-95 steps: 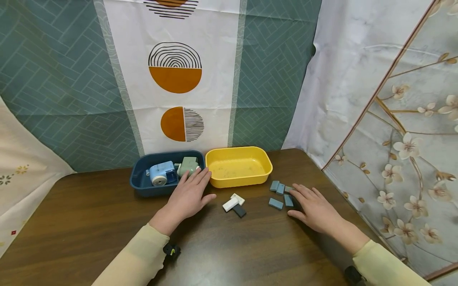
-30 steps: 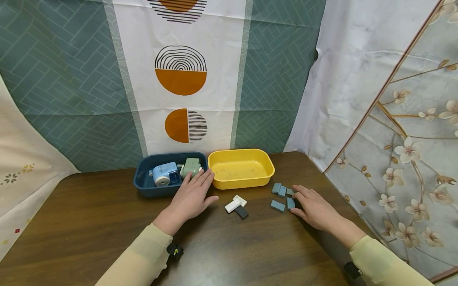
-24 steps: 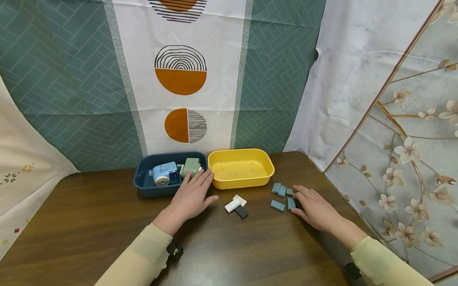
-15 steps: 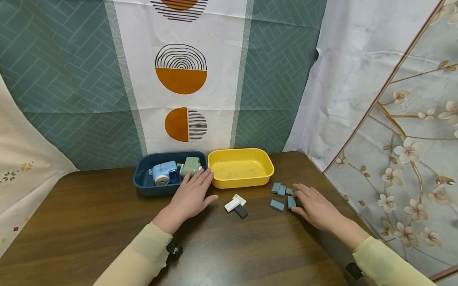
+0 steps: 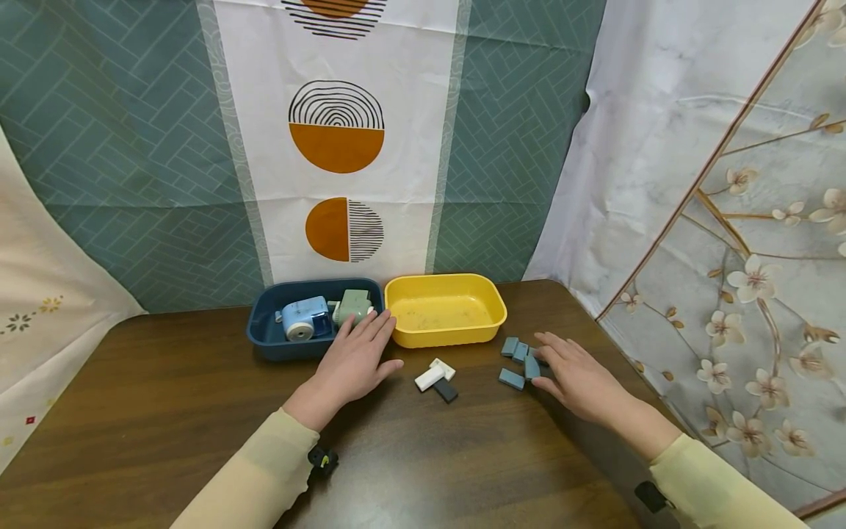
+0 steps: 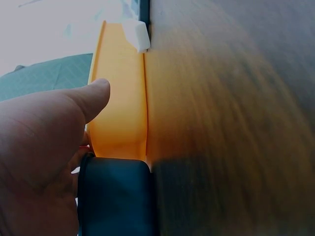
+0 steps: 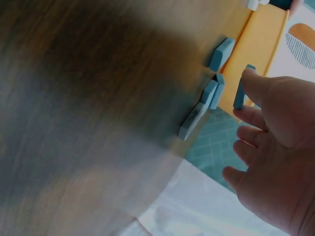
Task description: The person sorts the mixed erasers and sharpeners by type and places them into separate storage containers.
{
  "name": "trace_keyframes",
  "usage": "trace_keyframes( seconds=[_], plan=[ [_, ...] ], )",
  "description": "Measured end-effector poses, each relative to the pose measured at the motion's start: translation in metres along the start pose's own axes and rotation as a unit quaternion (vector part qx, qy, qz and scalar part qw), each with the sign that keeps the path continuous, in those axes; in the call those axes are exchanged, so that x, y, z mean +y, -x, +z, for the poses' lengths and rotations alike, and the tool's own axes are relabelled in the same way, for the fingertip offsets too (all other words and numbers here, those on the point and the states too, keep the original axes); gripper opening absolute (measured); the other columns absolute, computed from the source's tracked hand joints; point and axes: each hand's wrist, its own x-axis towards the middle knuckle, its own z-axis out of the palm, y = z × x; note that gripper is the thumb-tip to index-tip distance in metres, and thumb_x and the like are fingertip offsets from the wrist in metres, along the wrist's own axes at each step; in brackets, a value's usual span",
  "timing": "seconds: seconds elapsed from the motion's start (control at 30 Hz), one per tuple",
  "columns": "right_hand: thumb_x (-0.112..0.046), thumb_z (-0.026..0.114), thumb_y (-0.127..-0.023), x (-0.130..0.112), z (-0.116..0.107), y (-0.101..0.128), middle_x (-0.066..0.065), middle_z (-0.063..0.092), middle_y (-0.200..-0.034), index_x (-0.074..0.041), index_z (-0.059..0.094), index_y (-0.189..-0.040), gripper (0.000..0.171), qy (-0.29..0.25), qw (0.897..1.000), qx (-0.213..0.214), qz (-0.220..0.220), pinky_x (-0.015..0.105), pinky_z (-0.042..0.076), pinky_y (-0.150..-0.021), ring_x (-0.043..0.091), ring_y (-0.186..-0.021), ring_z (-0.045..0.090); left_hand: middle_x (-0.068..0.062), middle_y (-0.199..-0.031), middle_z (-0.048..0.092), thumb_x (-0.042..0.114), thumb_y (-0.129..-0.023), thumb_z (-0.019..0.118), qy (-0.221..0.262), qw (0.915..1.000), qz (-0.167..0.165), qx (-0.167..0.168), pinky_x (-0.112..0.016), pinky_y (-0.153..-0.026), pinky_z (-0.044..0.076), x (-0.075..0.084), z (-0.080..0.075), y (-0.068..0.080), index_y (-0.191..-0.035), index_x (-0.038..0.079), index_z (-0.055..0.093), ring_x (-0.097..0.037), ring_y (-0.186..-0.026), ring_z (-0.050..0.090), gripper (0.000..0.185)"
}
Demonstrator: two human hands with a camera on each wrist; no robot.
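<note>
The right hand (image 5: 578, 380) pinches one blue-grey eraser block (image 7: 239, 93) off the brown table (image 5: 165, 411), thumb and forefinger on its flat faces, at 4 o'clock from the yellow tub (image 5: 444, 336). It looks light, stiff and slightly grippy; holding the broad sides suits it. The left hand (image 5: 350, 364) lies flat, fingers straight, touching the navy tub (image 5: 264, 345).

Dark wood table (image 5: 165, 411) fills lower frame. Mid-frame, at table's back edge: navy bin (image 5: 264, 344) w/ light-blue pencil sharpener (image 5: 302, 321) & pale-green sharpener (image 5: 352, 306) inside; yellow bin (image 5: 445, 310) touching it on the right. Center, below yellow bin: white eraser (image 5: 428, 378), small white piece (image 5: 442, 369), dark eraser (image 5: 446, 390), all touching. Backdrop: teal herringbone cloth (image 5: 112, 147), white panel w/ orange half-circles (image 5: 337, 139), floral curtain (image 5: 760, 294) far right.
</note>
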Motion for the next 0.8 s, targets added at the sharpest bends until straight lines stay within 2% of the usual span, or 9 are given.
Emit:
trace_keyframes(
  seconds=[0.37,0.8],
  plan=[
    [-0.024,0.084,-0.1,-0.005,-0.003,-0.009,0.03,0.055,-0.156,0.0,0.067,-0.124,0.038,-0.004,1.0,0.016,-0.018,0.072,0.044,-0.115,0.05,-0.147,0.051,-0.011,-0.181,0.027,0.054,-0.108,0.068,0.0,1.0,0.0,0.001,-0.063,-0.134,0.008,0.001,-0.001,0.0,-0.173,0.008,0.036,-0.036,-0.167,0.023,0.086],
    [-0.021,0.084,-0.101,-0.015,-0.01,-0.019,0.029,0.055,-0.158,0.004,0.066,-0.126,0.04,-0.011,0.999,0.02,-0.022,0.069,0.041,-0.12,0.048,-0.15,0.049,-0.011,-0.181,0.028,0.052,-0.108,0.069,0.004,1.0,0.002,0.005,-0.063,-0.134,0.009,0.001,0.0,0.0,-0.173,0.007,0.036,-0.036,-0.167,0.024,0.085]
  ],
)
